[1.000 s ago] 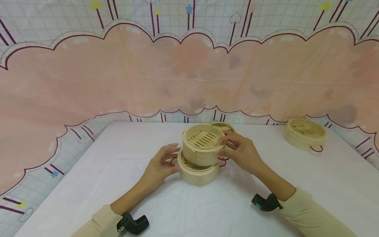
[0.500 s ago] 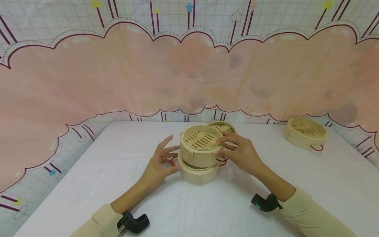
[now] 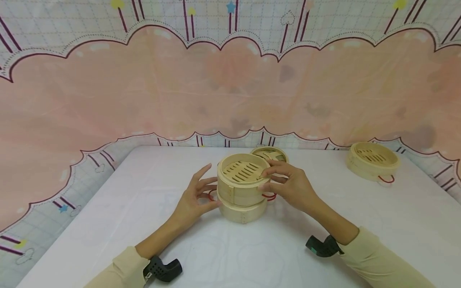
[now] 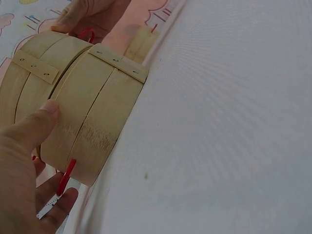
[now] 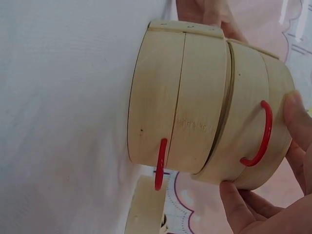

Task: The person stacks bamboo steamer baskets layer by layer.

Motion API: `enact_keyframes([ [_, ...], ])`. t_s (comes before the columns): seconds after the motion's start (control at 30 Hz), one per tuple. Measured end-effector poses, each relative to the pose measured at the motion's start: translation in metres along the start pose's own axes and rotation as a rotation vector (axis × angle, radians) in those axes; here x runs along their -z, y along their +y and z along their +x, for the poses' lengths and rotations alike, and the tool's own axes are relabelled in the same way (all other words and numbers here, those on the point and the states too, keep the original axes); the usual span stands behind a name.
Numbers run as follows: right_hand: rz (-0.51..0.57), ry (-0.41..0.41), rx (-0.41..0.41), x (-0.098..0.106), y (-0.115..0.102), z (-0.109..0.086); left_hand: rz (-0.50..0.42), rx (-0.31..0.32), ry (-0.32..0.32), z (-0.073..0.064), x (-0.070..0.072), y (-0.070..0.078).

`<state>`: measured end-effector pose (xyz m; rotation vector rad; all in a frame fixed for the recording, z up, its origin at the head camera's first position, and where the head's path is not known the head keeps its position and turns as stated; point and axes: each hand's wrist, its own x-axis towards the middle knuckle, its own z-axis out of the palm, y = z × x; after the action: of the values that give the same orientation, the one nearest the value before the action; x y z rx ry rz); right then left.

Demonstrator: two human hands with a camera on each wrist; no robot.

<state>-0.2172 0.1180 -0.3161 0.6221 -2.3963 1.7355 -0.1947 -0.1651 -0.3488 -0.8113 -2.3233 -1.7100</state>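
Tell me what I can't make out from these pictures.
Inside of the lower steamer basket: head view, covered by the upper steamer basket.
Near side of the round piece behind: head view, hidden by the upper steamer basket and right hand.
Rest of the left hand: left wrist view, cut off by the left and bottom edges.
Faint marks on the lower steamer basket: right wrist view, too small and blurred to tell lettering from scuffs.

No text, label, brand or number can be read; faint marks (image 5: 195, 125) on the lower bamboo steamer (image 5: 163, 92), near frame centre, are illegible.
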Motion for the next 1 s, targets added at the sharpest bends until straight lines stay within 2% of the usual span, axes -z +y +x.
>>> enact_keyframes([
  [0.23,-0.029,-0.002,0.000,-0.001,0.000,-0.002,0.002,-0.006,0.005,-0.002,-0.002,-0.003],
  [0.5,-0.067,-0.010,-0.011,-0.001,-0.001,-0.006,0.022,-0.026,0.023,-0.004,-0.004,-0.031],
  [0.73,-0.077,-0.024,0.012,0.001,0.000,-0.006,0.034,-0.045,0.018,-0.004,-0.004,-0.032],
  [1.0,-0.070,-0.035,0.048,0.002,0.003,-0.005,0.042,-0.015,0.026,-0.003,-0.005,-0.026],
])
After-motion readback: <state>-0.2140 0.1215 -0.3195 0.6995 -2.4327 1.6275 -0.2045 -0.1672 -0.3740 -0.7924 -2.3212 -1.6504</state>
